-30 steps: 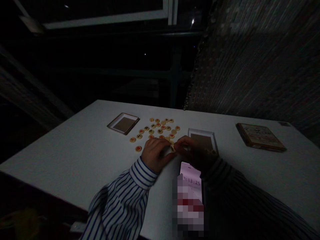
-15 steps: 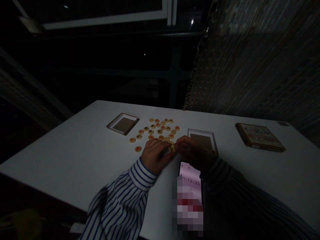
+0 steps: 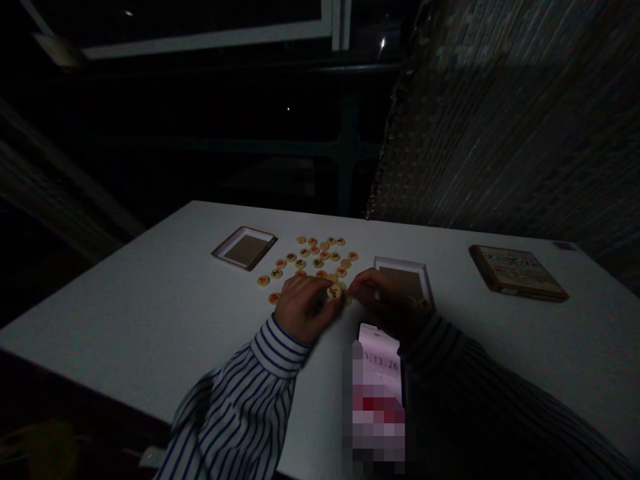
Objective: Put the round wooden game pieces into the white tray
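A round wooden Chinese chess piece (image 3: 334, 291) with a black character is pinched between the thumb and fingers of my left hand (image 3: 303, 308), its face tilted toward me. Close by on the right, my right hand (image 3: 387, 300) has its fingertips drawn together, beside another pale piece (image 3: 349, 301) low between the hands. Whether those fingertips grip anything is hidden. Several more pieces with red or black characters, such as the red-marked piece (image 3: 263, 281), lie loosely spread on the white table (image 3: 200, 327) just beyond my hands.
An open box tray (image 3: 220, 254) lies left of the pieces, and a second tray (image 3: 427, 277) sits beyond my right hand. A lit phone (image 3: 381, 380) showing a timer lies below that hand. At the right is a flat patterned box (image 3: 520, 272). A bead curtain (image 3: 480, 147) hangs behind.
My left hand has drawn slightly left, away from the right fingertips, with the piece now showing its face. The right hand has barely moved.
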Demonstrator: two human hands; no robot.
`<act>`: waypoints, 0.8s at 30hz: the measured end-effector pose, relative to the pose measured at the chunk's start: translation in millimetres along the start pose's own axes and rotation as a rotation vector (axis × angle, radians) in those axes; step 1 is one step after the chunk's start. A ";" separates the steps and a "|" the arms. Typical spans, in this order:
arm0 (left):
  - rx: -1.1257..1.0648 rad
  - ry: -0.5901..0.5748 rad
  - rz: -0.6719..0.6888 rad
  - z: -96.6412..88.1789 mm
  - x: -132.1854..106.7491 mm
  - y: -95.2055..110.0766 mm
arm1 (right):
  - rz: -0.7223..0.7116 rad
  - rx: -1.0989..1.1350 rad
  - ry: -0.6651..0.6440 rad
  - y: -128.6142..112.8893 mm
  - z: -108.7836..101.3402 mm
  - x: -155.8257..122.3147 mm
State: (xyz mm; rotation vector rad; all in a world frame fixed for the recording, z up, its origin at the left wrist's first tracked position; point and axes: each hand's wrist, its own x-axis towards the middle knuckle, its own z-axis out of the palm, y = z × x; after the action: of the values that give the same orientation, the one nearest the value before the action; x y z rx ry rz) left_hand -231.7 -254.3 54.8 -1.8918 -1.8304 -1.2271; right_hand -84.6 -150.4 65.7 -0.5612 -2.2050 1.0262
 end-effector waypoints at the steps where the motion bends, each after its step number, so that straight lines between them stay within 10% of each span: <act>1: 0.005 0.017 0.002 -0.3 0.1 -0.7 | -0.003 -0.005 -0.001 -0.9 -0.6 0.0; 24: 0.097 -0.160 0.007 8.7 -6.5 -8.4 | 0.132 0.024 0.418 -0.6 -3.4 5.6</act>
State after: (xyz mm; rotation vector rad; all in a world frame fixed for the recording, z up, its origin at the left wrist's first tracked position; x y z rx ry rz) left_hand -235.1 -251.4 41.8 -1.9918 -1.9225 -0.9911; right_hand -86.2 -145.7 69.9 -0.8367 -1.8048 0.9029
